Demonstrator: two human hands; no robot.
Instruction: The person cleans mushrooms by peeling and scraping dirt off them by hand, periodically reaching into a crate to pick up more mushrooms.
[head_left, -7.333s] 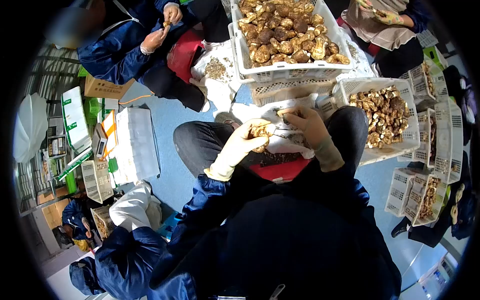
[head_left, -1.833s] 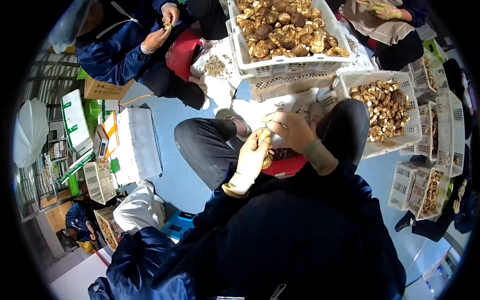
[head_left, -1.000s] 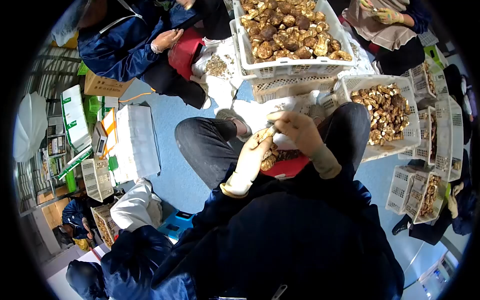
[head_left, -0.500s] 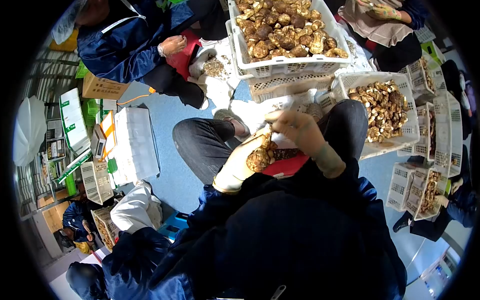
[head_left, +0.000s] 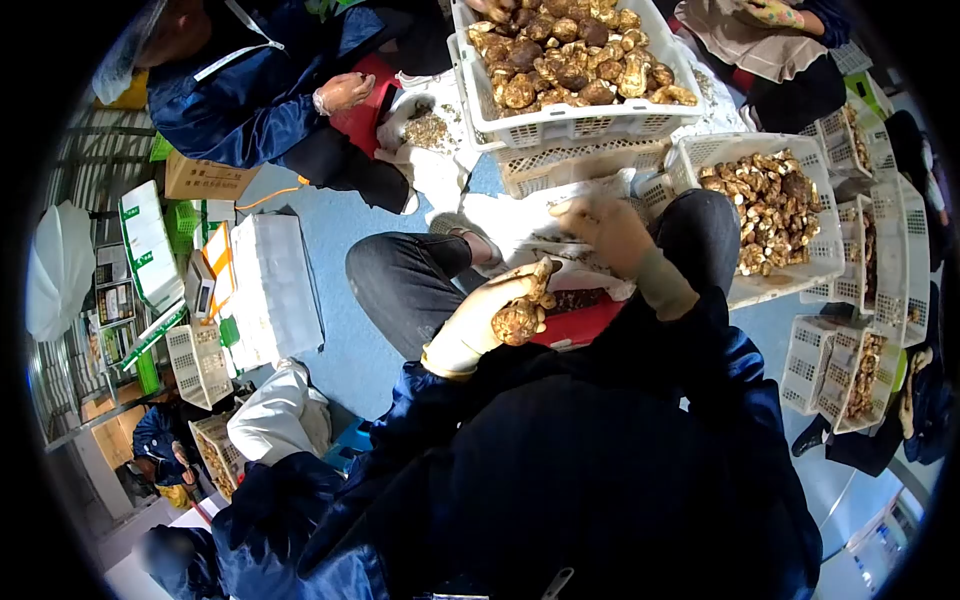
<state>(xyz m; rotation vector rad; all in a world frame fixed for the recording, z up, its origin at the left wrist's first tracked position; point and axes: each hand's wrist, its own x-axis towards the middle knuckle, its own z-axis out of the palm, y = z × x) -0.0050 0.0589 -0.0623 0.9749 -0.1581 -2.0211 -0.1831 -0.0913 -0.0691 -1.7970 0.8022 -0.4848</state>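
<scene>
My gloved left hand (head_left: 478, 318) is closed around a brown mushroom (head_left: 518, 322) with a lumpy cap, held above my lap. Other pale, stem-like parts stick up beside the thumb. My right hand (head_left: 605, 235), also gloved, hovers apart to the right over a white cloth (head_left: 530, 220); motion blur hides what its fingers do. Beyond my knees stands a white crate (head_left: 580, 125) heaped with brown mushrooms. By my right knee is a second crate (head_left: 815, 265) filled with smaller mushrooms.
A co-worker in a blue jacket (head_left: 220, 115) sits at the upper left, another person's gloved hand (head_left: 775, 14) shows at the upper right. More crates (head_left: 850, 380) stand at right. A white foam box (head_left: 270, 280) lies on the blue floor (head_left: 335, 335) at left.
My right hand has pulled away from the mushroom, up and to the right. The left hand keeps its hold. A co-worker's hand has come into the large crate at its upper left.
</scene>
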